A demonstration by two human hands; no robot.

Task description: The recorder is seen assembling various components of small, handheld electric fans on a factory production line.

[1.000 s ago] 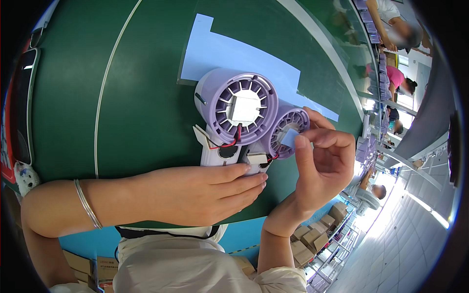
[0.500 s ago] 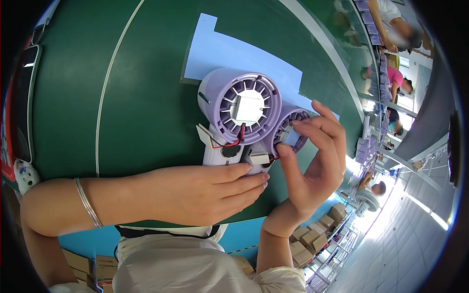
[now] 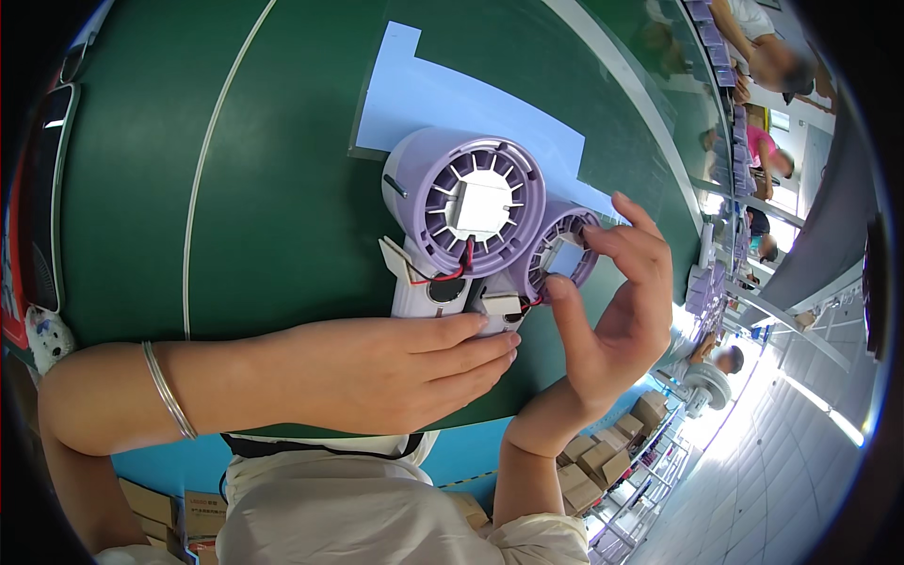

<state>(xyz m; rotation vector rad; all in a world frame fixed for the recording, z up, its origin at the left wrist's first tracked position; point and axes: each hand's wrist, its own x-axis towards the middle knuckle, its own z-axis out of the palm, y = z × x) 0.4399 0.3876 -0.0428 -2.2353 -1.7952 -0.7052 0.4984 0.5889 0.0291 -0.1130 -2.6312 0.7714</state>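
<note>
Two purple handheld fans lie side by side on the green table, their round heads facing up. The left fan (image 3: 403, 169) has a white square plate at the centre of its spoked ring, with red and black wires and a white connector below. My left hand (image 3: 386, 372) lies over both handles with its fingers wrapped on them. At the right fan (image 3: 520, 273), a pale square plate (image 3: 565, 256) shows between the fingertips of my right hand (image 3: 617, 301). That hand's thumb and fingers are apart, by the rim of the head.
A light blue sheet (image 3: 471, 99) lies on the green table (image 3: 282, 188) behind the fans. At the far left are a dark, glossy-edged device (image 3: 47, 198) and a small white plush toy (image 3: 49, 339). Cardboard boxes (image 3: 603, 461) stand beyond the table at the right; other people work farther off.
My right hand has drawn slightly right, and its thumb and fingers have moved out from the plate toward the rim. My left hand stays on the handles.
</note>
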